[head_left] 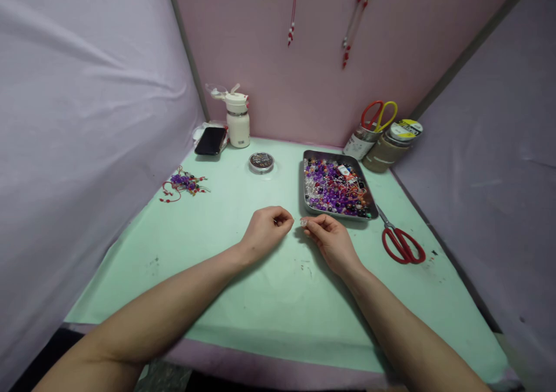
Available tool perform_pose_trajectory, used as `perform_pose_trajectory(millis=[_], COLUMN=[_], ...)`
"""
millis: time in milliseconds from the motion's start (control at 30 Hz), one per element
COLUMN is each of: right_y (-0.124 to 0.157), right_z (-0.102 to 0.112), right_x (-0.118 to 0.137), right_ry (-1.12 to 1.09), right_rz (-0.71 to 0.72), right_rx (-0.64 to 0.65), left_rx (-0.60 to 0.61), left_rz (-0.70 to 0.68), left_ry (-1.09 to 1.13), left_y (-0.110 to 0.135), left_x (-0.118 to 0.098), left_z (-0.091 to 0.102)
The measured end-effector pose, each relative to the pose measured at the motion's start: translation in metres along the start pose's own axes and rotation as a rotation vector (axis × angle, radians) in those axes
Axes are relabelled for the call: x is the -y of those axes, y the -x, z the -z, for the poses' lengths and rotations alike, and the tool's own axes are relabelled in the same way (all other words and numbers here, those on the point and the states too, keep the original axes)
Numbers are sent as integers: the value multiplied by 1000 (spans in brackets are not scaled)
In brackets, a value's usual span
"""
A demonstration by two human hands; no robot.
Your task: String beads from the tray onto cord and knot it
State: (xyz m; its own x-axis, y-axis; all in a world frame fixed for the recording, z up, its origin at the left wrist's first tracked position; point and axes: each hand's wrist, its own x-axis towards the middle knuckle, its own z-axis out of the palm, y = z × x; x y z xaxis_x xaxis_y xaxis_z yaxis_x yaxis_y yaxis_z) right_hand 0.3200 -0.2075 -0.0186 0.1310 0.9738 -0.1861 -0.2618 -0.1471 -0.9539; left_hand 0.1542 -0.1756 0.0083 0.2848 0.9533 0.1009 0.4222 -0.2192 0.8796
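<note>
Over the middle of the table my left hand [270, 227] is closed in a pinch; whatever sits between its thumb and finger is too small to name. Facing it, a short gap away, my right hand [330, 238] pinches a clear bead [303, 222] between thumb and forefinger. Just beyond my right hand lies a metal tray [341, 216] of purple, clear, dark and orange beads [324, 189], with reddish cord and a small white-and-red packet [346, 173] among them. Red-handled scissors [402, 244] rest to the right of my right hand.
A round spool [261, 161] sits behind my hands. Finished-looking beaded cords [185, 182] lie at left. A phone [211, 141] and a cream bottle [238, 123] stand at the back left. Two jars [386, 147], one holding scissors, are at the back right. Fabric walls enclose both sides.
</note>
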Motion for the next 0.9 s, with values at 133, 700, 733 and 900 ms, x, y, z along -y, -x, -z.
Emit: perform_pose_trajectory(millis=[133, 700, 733, 900], right_y=[0, 1, 1, 2], right_z=[0, -1, -1, -1], right_x=[0, -1, -1, 0], right_ry=[-24, -18, -14, -4], right_rz=[-22, -28, -28, -22], right_rx=[-5, 17, 20, 26], left_rx=[4, 19, 18, 16], left_rz=[-7, -14, -14, -18], left_ry=[-2, -7, -6, -8], left_y=[0, 2, 2, 2], left_x=[0, 2, 2, 4], left_z=[0, -3, -3, -4])
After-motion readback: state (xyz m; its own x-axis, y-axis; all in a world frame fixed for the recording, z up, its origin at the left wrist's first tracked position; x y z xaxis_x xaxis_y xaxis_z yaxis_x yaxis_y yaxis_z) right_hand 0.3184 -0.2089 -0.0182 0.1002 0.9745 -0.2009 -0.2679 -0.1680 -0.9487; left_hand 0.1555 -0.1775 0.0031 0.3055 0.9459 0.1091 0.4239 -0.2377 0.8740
